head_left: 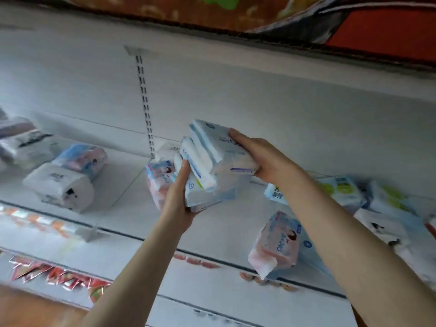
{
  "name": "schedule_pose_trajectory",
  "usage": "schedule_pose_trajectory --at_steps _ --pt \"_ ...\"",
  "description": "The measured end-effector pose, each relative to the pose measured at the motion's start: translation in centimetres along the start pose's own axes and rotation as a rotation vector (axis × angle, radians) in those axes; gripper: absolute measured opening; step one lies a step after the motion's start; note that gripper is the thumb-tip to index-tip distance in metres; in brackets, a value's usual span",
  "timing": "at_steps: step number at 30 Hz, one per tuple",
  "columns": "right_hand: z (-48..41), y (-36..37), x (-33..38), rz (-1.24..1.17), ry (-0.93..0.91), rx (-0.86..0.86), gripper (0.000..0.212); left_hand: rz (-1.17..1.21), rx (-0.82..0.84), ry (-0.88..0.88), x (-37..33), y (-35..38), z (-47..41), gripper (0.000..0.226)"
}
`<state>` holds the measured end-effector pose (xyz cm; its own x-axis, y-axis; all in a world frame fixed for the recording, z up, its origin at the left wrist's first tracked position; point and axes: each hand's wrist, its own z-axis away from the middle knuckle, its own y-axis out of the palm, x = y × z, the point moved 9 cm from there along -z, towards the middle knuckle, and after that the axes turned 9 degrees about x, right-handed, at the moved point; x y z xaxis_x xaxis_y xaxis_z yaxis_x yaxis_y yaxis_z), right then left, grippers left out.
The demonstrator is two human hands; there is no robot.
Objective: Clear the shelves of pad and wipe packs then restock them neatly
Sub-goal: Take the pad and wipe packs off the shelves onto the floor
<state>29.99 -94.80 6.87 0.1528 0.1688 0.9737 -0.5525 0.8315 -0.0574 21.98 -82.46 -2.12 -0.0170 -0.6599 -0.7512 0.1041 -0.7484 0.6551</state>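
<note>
White shelf (224, 228) ahead: your left hand (175, 202) grips the stack of wipe packs (212, 168) from below, right hand (258, 156) grips its top, above the shelf; loose packs (276, 244) lie around

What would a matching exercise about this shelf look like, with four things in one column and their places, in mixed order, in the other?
Things:
1. white and blue packs
2. slotted strip
3. packs with green marks
4. pink pack between the forearms

Places:
A. on the back wall
B. at the front edge of the shelf
C. held between the left hand and the right hand
D. on the shelf, far right

Pairs: 1-C, 2-A, 3-D, 4-B.
</note>
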Motion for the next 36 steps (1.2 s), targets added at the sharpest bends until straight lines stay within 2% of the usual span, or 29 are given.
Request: schedule_pose_trajectory --at_steps 2,3,6,9,15,18,21,22,25,28,31,33,36 --pt "-1.3 4.1 1.2 0.024 -0.028 0.091 0.041 -0.042 -0.052 0.052 -2.8 -2.8 1.7 0.069" --pt "-1.9 6.5 1.8 0.034 -0.041 0.136 0.044 -0.054 -0.076 0.078 -4.2 -4.2 2.8 0.075" --pt "-2.7 14.9 3.2 0.035 -0.069 0.271 0.044 -0.052 -0.137 0.193 -9.0 -8.9 7.3 0.065" --pt "-2.6 24.7 3.2 0.051 -0.071 0.393 0.033 -0.050 -0.282 0.277 -13.1 -15.2 13.8 0.066" --pt "0.5 47.4 -0.8 0.020 -0.014 0.676 0.030 0.036 -0.527 0.378 -18.4 -29.4 30.0 0.054" --pt "2.0 57.6 -3.4 0.136 -0.052 0.711 0.030 0.069 -0.728 0.406 -20.2 -36.7 38.8 0.068" --pt "3.4 65.8 -4.7 0.279 -0.224 0.644 0.026 0.132 -0.911 0.431 -20.7 -42.5 46.7 0.095" --pt "3.9 68.5 -5.3 0.295 -0.260 0.651 0.022 0.156 -0.965 0.434 -20.6 -44.4 49.0 0.099" --pt "5.4 76.9 -8.6 0.354 -0.291 0.754 0.008 0.206 -1.113 0.489 -20.2 -49.8 55.4 0.092" --pt "6.4 84.6 -13.8 0.402 -0.174 0.918 0.014 0.248 -1.241 0.492 -18.9 -55.5 60.6 0.102" --pt "6.7 92.1 -20.7 0.505 -0.022 1.102 0.047 0.241 -1.357 0.432 -17.3 -61.5 64.5 0.107" --pt "6.5 97.1 -26.6 0.545 0.126 1.221 0.070 0.241 -1.415 0.403 -16.0 -66.6 66.8 0.091" --pt "6.2 102.7 -35.7 0.512 0.452 1.302 0.070 0.261 -1.461 0.326 -13.6 -74.4 69.3 0.055"
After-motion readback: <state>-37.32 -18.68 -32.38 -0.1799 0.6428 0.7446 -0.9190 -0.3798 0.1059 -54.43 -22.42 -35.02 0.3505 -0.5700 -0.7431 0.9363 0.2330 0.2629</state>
